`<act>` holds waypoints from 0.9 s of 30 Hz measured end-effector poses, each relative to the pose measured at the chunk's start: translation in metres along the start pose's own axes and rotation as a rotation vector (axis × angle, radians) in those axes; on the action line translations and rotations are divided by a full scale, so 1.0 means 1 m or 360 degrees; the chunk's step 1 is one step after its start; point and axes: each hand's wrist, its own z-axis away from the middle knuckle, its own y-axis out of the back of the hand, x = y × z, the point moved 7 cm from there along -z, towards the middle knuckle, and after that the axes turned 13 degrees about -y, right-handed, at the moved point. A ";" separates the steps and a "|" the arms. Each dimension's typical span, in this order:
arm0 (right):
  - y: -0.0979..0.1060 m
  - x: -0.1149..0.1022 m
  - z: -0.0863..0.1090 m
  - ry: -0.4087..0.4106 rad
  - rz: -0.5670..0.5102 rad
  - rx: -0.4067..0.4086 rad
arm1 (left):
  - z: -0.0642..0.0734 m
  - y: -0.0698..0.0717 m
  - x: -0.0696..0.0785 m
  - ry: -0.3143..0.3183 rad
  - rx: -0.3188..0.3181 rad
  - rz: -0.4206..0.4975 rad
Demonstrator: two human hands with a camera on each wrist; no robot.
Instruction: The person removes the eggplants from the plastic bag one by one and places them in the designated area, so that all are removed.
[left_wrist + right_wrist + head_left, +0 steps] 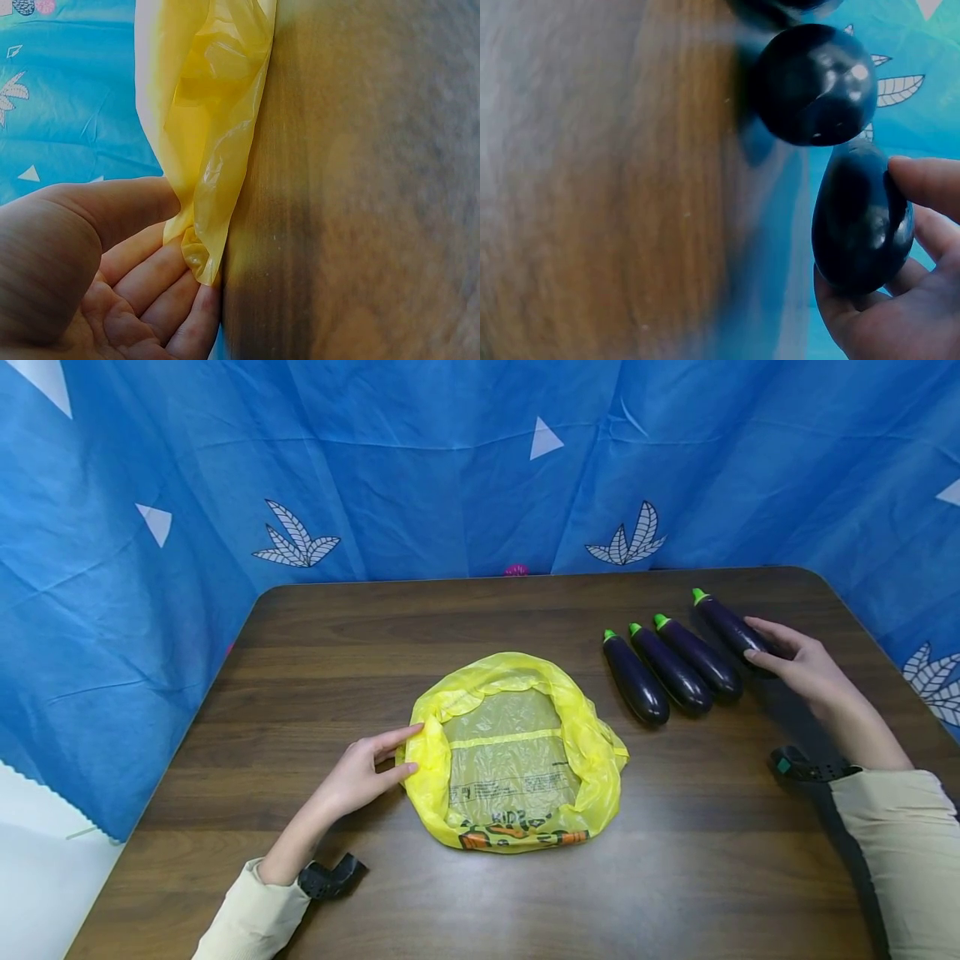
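A yellow plastic bag (592, 727) lies open on the table, its rim rolled outward and its printed lower side facing me. My left hand (366, 770) holds its left rim between thumb and fingers; the left wrist view shows the thumb against the yellow film (202, 142) and the fingers behind it. At the right, my right hand (806, 664) grips the thick end of a dark purple eggplant (729, 625) with a green tip. In the right wrist view, thumb and fingers wrap this eggplant (862, 217), and the rounded end of another eggplant (814, 84) appears beside it.
Three more eggplants (637, 681) lie side by side, slanted, between the bag and my right hand. The brown wooden table (337, 643) reaches back to a blue patterned cloth (450, 477). Black wrist cameras (330, 877) sit on both wrists.
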 end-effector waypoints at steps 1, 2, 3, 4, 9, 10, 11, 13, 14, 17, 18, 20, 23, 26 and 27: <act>-0.001 0.001 -0.001 -0.0004 -0.0004 -0.0009 | 0.000 0.000 0.000 -0.0001 -0.0001 0.0002; -0.001 0.002 -0.002 -0.0010 -0.0007 -0.0019 | 0.000 0.000 0.001 -0.0002 -0.0002 0.0003; -0.002 0.003 -0.002 -0.0014 -0.0010 -0.0028 | 0.000 0.000 0.001 -0.0004 -0.0004 0.0004; -0.003 0.004 -0.003 -0.0016 -0.0012 -0.0037 | 0.000 0.000 0.001 -0.0005 -0.0006 0.0007; -0.005 0.006 -0.005 -0.0022 -0.0012 -0.0083 | -0.001 0.000 0.001 -0.0009 -0.0008 0.0006; -0.006 0.006 -0.005 -0.0024 -0.0010 -0.0091 | -0.001 0.000 0.001 -0.0009 -0.0008 0.0006; -0.006 0.006 -0.005 -0.0025 -0.0006 -0.0098 | -0.001 0.000 0.001 -0.0007 -0.0007 0.0004; -0.007 0.007 -0.005 -0.0023 -0.0002 -0.0110 | -0.001 0.000 0.001 -0.0007 -0.0009 0.0003; -0.007 0.007 -0.005 -0.0022 -0.0002 -0.0113 | -0.001 0.000 0.001 -0.0008 -0.0009 0.0001; -0.008 0.008 -0.005 -0.0011 0.0002 -0.0115 | -0.002 0.000 0.002 -0.0013 -0.0011 0.0001; -0.008 0.008 -0.005 -0.0005 0.0005 -0.0115 | -0.002 0.000 0.002 -0.0015 -0.0012 0.0000; -0.008 0.008 -0.005 0.0003 0.0012 -0.0114 | -0.002 0.000 0.002 -0.0022 -0.0012 -0.0004; -0.009 0.008 -0.004 0.0010 0.0018 -0.0117 | -0.001 0.000 0.002 -0.0031 -0.0010 -0.0008; -0.010 0.009 -0.004 0.0006 0.0012 -0.0122 | 0.000 0.001 0.002 -0.0037 -0.0008 -0.0015; -0.011 0.009 -0.004 0.0005 0.0011 -0.0126 | 0.000 0.001 0.003 -0.0037 -0.0009 -0.0020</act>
